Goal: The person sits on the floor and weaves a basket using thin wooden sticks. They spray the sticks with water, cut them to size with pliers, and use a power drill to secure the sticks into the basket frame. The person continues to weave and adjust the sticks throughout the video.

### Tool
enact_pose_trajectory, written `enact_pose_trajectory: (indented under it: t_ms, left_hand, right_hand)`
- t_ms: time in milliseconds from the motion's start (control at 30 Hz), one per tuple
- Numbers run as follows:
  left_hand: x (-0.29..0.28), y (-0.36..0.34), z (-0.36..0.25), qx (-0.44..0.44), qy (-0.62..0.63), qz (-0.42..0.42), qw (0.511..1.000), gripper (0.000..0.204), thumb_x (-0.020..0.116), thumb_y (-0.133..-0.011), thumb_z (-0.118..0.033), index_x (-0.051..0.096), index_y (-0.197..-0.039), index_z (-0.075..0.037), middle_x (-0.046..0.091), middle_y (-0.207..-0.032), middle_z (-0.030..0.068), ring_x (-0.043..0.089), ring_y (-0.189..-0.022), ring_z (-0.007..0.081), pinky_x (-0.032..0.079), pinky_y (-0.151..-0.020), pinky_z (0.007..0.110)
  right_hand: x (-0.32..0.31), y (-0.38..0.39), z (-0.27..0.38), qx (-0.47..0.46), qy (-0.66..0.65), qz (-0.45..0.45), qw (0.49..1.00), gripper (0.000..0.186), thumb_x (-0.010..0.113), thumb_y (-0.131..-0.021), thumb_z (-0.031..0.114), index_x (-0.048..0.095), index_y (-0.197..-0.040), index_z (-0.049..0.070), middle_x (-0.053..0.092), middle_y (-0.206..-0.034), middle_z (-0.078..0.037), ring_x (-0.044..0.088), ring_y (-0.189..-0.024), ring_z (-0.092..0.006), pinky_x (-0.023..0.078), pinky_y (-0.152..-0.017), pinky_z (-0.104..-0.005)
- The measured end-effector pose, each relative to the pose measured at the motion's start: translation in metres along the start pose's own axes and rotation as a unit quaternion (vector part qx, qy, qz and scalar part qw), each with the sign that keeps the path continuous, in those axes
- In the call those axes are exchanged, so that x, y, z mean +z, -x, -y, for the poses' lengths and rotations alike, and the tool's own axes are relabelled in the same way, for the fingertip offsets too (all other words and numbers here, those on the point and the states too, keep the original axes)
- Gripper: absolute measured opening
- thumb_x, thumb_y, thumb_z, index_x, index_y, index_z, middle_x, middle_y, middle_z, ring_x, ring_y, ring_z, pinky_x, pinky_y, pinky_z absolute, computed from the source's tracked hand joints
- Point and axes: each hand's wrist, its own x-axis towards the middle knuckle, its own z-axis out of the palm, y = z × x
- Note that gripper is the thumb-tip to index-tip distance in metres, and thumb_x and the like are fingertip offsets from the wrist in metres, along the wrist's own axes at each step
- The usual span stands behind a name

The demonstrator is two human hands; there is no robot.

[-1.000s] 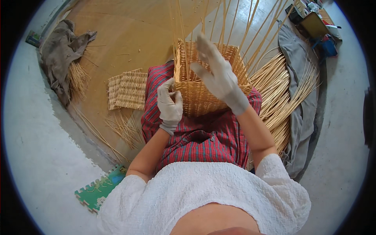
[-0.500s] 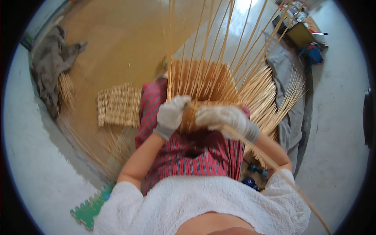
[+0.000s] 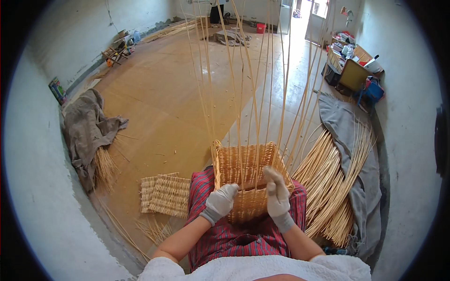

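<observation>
A square wicker basket (image 3: 243,161) rests across my lap on a red striped cloth (image 3: 229,243). Long pale stakes (image 3: 255,96) rise from its rim, fanning upward past the top of the view. My left hand (image 3: 222,201), in a whitish glove, is closed at the basket's near left corner, gripping the rim there. At the near right corner my right hand (image 3: 277,194), gloved too, has its fingers stretched upward beside the near rim. Those fingers are slightly blurred, and I see nothing held in them. The inner side of the right palm is partly hidden.
Two flat woven panels (image 3: 166,194) lie on the floor to my left. On my right, a large bundle of canes (image 3: 323,187) spreads over a grey cloth (image 3: 358,173). A brown cloth (image 3: 91,136) covers more strands by the left wall. A cluttered table (image 3: 349,58) stands far right.
The view has tilted up, showing more of the room. My right hand has gone from lying across the near rim to upright fingers; the long strand trailing toward the lower right no longer shows there.
</observation>
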Motion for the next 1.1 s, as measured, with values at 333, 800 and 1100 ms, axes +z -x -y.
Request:
enact_pose_trajectory:
  t_ms: [333,800,1100]
  left_hand:
    - [0.003,-0.027,-0.01,-0.032,-0.152,0.136,0.978,0.07,0.047,-0.089,-0.004,0.027,-0.157,-0.006,0.061,-0.121,0.0181,0.068,-0.095,0.0343,0.056,-0.08,0.045]
    - [-0.007,-0.015,0.014,0.049,-0.047,0.179,0.982,0.027,0.058,-0.095,-0.009,0.065,-0.121,-0.008,0.066,-0.102,0.0111,0.066,-0.094,0.0272,0.055,-0.084,0.037]
    - [0.002,-0.099,0.007,-0.285,0.439,0.098,0.847,0.029,0.047,-0.108,-0.028,0.064,-0.116,-0.005,0.071,-0.093,0.006,0.069,-0.077,0.0131,0.055,-0.051,0.026]
  right_hand:
    - [0.023,-0.138,-0.002,0.139,-0.199,-0.037,0.969,0.053,0.053,-0.104,0.013,0.034,-0.153,0.007,0.056,-0.137,-0.015,0.057,-0.123,-0.0235,0.047,-0.104,-0.0359]
    - [-0.016,0.052,-0.025,-0.023,0.374,0.049,0.926,0.054,0.07,-0.089,0.011,0.054,-0.139,0.018,0.06,-0.132,-0.018,0.071,-0.094,-0.0275,0.059,-0.078,-0.0358]
    - [-0.047,-0.007,-0.014,0.235,0.189,0.291,0.908,0.042,0.06,-0.094,0.014,0.06,-0.136,0.016,0.058,-0.142,-0.012,0.065,-0.116,-0.0301,0.051,-0.1,-0.0363]
